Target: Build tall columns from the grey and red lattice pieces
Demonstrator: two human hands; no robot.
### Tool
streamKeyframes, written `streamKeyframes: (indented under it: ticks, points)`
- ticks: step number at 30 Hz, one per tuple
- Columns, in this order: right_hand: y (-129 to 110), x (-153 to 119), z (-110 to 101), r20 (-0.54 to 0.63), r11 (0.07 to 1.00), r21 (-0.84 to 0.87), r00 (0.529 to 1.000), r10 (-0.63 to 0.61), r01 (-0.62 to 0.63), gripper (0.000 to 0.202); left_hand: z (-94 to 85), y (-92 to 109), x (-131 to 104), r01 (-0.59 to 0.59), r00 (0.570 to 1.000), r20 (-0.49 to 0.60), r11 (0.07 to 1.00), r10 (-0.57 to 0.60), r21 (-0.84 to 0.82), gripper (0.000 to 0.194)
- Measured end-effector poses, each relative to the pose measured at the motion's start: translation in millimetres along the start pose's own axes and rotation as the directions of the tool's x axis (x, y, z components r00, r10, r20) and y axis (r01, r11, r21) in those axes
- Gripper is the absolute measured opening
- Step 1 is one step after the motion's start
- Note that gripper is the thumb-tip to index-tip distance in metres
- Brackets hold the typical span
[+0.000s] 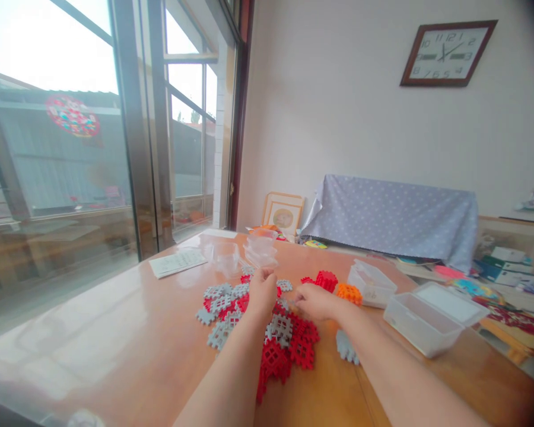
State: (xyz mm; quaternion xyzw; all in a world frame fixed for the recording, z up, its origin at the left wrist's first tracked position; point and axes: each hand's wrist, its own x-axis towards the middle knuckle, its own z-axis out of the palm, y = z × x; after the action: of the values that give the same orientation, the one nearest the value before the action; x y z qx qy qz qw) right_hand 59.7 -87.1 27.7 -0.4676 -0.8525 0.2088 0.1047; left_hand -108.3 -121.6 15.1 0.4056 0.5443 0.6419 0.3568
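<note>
A loose heap of red plastic interlocking pieces [275, 359] and grey interlocking pieces [279, 330], toothed at the edges with lattice middles, lies on the table around my hands. My left hand [262, 292] is over the back of the heap with its fingers curled together; whatever they hold is hidden. To its right, my right hand [315, 301] has its fingers bent inward at the heap's right side, and I cannot make out anything in them. Beyond the right wrist are a red stack [326, 280] and an orange stack [349, 293]. A grey stack [347, 346] sits beside the right forearm.
On the wooden table [115, 332], clear plastic containers [261, 249] and a paper sheet [178, 262] lie at the back left. A lidless-looking clear box [371, 283] and an open-lidded box [420, 320] stand right. A window [71, 148] borders the left side.
</note>
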Motion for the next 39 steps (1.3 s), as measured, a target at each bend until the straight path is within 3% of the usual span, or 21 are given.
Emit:
streamKeyframes:
  ticks: [4, 6, 10, 12, 16, 19, 22, 26, 28, 33, 39]
  points:
    - [1.3, -22.3, -18.3, -0.010, 0.974, 0.225, 0.999, -0.033, 0.035, 0.023, 4.5, 1.1, -5.1, 0.016, 0.997, 0.081, 1.000, -0.016, 0.004, 0.026]
    - [1.5, -34.0, -24.0, -0.029, 0.934, 0.353, 0.999, -0.044, 0.052, 0.031, 6.1, 3.5, -9.7, 0.057, 0.982, 0.180, 0.998, -0.053, -0.017, 0.027]
    - [3.7, -51.0, -24.8, -0.067, 0.679, 0.732, 0.998, -0.015, 0.059, 0.033, 7.6, 7.4, -18.0, 0.224, 0.851, 0.504, 0.970, -0.148, -0.092, 0.030]
    - [5.6, -56.5, -22.7, -0.098, 0.623, 0.780, 0.994, 0.043, 0.049, 0.031, 8.6, 7.6, -20.3, 0.245, 0.814, 0.565, 0.962, -0.135, -0.123, 0.027]
    - [6.4, -66.8, -20.8, -0.315, 0.812, 0.577, 0.942, 0.119, 0.090, 0.036, 12.1, 5.3, -22.8, 0.241, 0.804, 0.585, 0.959, -0.110, -0.152, 0.027]
    - [1.6, -76.7, -21.6, -0.427, 0.956, 0.250, 0.904, -0.035, 0.156, 0.054, 14.6, 4.5, -26.4, 0.259, 0.766, 0.634, 0.955, -0.110, -0.146, 0.027]
    - [-4.3, -88.5, -22.3, -0.408, 0.989, -0.014, 0.902, -0.139, 0.146, 0.057, 15.6, 6.8, -32.1, 0.302, 0.708, 0.694, 0.944, -0.130, -0.131, 0.028]
    - [2.2, -105.7, -24.8, -0.395, 0.992, -0.097, 0.911, -0.118, 0.086, 0.049, 15.2, 11.9, -37.7, 0.358, 0.641, 0.751, 0.927, -0.159, -0.109, 0.033]
    - [15.7, -114.9, -27.3, -0.399, 0.995, -0.086, 0.914, -0.078, 0.048, 0.050, 15.1, 12.8, -37.8, 0.353, 0.657, 0.736, 0.930, -0.165, -0.106, 0.034]
    - [58.8, -137.0, -31.4, -0.281, 0.998, -0.037, 0.959, 0.029, -0.042, 0.049, 15.9, 8.9, -33.2, 0.280, 0.761, 0.627, 0.956, -0.168, -0.085, 0.033]
    - [76.1, -149.1, -25.1, -0.217, 0.996, 0.013, 0.972, 0.085, -0.084, 0.053, 15.6, 4.0, -30.0, 0.252, 0.776, 0.608, 0.966, -0.167, -0.056, 0.034]
